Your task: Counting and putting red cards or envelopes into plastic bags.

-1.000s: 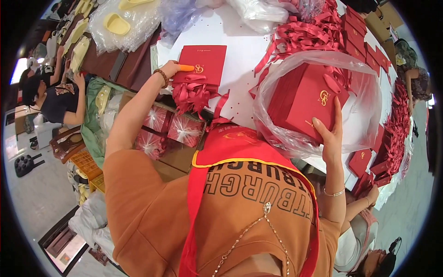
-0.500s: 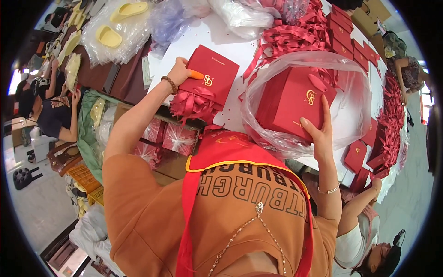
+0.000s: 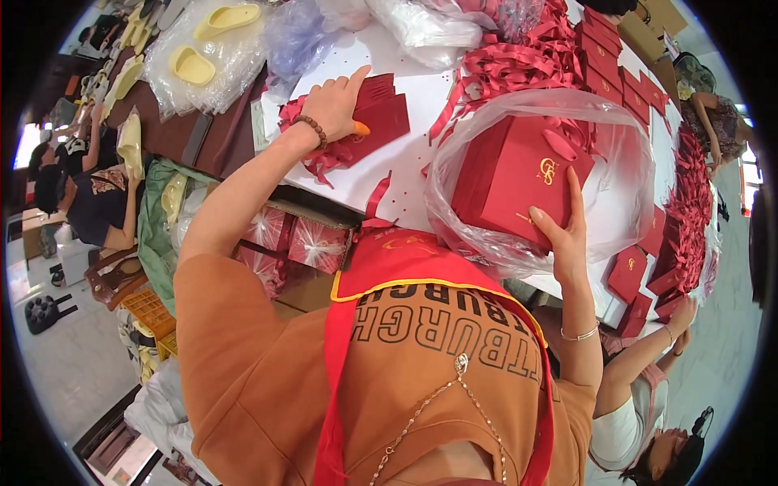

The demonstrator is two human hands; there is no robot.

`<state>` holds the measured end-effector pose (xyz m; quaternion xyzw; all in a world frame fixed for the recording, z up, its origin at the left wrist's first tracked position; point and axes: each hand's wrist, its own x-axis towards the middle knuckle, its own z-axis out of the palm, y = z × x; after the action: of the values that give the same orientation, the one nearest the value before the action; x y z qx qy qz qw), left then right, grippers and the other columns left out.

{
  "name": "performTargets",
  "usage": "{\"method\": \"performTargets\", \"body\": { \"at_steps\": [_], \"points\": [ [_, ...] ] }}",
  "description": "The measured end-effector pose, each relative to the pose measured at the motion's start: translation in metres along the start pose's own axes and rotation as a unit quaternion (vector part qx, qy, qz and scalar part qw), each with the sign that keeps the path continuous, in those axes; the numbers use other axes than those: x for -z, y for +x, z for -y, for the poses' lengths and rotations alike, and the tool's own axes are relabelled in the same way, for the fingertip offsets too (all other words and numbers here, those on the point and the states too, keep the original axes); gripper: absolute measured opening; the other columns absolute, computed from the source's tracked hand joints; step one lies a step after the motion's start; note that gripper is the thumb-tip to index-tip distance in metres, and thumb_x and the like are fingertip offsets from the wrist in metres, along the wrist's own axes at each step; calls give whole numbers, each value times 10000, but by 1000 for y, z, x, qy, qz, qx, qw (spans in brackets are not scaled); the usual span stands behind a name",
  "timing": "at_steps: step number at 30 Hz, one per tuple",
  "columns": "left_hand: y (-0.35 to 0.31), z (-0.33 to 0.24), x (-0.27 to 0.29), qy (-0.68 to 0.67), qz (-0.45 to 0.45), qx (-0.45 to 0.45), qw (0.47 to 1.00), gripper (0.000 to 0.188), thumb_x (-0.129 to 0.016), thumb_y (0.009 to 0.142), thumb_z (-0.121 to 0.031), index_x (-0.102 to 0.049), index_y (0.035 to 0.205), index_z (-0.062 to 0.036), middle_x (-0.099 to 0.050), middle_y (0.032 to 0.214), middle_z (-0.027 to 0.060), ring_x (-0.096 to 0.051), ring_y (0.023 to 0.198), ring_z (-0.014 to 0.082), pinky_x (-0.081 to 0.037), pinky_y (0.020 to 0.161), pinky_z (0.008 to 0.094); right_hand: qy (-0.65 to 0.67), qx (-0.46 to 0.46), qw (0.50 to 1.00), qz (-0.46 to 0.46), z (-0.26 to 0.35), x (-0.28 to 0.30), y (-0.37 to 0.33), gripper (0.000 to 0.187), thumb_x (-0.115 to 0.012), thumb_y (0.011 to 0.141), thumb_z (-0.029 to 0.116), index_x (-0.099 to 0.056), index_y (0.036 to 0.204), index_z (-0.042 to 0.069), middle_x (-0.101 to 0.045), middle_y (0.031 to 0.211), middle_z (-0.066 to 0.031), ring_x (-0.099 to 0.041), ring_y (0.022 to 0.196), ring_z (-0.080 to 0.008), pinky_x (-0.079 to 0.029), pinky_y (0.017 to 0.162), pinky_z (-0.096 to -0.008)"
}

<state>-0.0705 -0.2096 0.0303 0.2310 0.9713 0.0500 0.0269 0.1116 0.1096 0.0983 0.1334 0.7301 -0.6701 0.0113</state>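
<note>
My left hand, with an orange cover on one fingertip, reaches over a tilted stack of red gift bags with ribbon handles and grips it on the white table. To the right, a clear plastic bag stands wide at its mouth around a thicker bundle of red gift bags. My right hand clasps that bundle's near right corner, thumb on the gold-marked face. Its other fingers are partly hidden behind the edge.
Loose red ribbons and more red bags lie at the far right. Yellow slippers rest on bubble wrap at the far left. An open carton holds wrapped packs below the table edge. A co-worker's arm reaches in from the right.
My left hand has moved up and away with the smaller stack, which has turned so its edges and ribbons show at the far left. My right hand stays on the bagged bundle.
</note>
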Motion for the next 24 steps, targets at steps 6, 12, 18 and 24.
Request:
{"method": "performTargets", "body": {
  "at_steps": [6,12,18,24],
  "points": [
    [-4,19,-11,-1,-45,-41,998,977,-786,535,-395,-274,1307,-85,-560,953,163,-549,901,323,-458,733,399,1,13,1000,0,0,-1,1,778,-678,727,68,-238,1369,76,-424,1240,-129,-472,1086,-197,-412,907,-306],
    [-15,5,11,48,39,8,998,900,-772,572,-366,-297,1280,-78,-566,953,169,-562,859,356,-437,759,450,-3,11,1000,2,-1,0,3,778,-678,725,72,-240,1368,72,-424,1244,-133,-474,1085,-198,-414,904,-308],
    [-11,7,-5,12,45,11,999,644,-731,626,-306,-390,1117,-65,-590,866,160,-577,830,345,-364,865,483,16,-6,1000,-13,-1,3,-2,782,-693,712,88,-257,1360,62,-408,1258,-140,-457,1105,-203,-395,921,-307],
    [-17,18,3,12,26,-33,999,465,-671,625,-221,-443,996,-58,-610,735,144,-587,795,320,-301,938,447,-81,37,996,-15,-14,8,9,771,-715,688,97,-312,1344,76,-404,1278,-122,-435,1123,-191,-351,949,-288]
  ]
}}
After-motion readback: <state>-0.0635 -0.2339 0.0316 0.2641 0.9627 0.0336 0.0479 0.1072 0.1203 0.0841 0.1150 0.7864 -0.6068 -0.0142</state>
